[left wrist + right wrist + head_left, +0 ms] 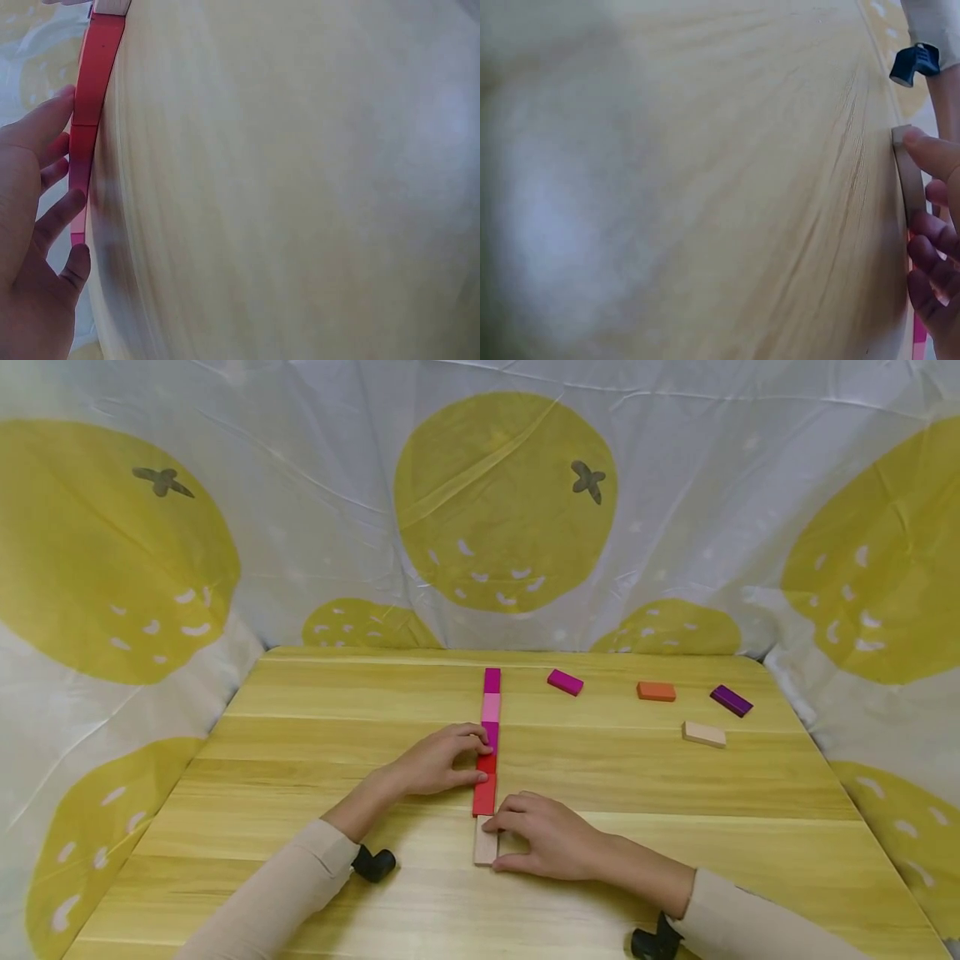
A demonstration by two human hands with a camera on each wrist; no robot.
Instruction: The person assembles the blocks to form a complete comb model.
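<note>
A single-file row of flat coloured blocks runs down the middle of the table: a magenta block (492, 680) farthest away, then a pink block (491, 707), another magenta one, and two red blocks (484, 797). At the near end lies a plain wooden block (483, 852). My right hand (551, 837) pinches this wooden block by its ends, thumb at the near end and fingers at the far end. From the left side, my left hand (438, 760) touches the row around the magenta and farther red blocks, its fingers loosely bent in the left wrist view.
Loose blocks lie at the back right: a magenta block (566, 682), an orange block (656, 692), a purple block (731, 700) and a plain wooden one (703, 734). A fruit-patterned curtain (675, 552) hangs behind the wooden table (300, 727) and along its sides.
</note>
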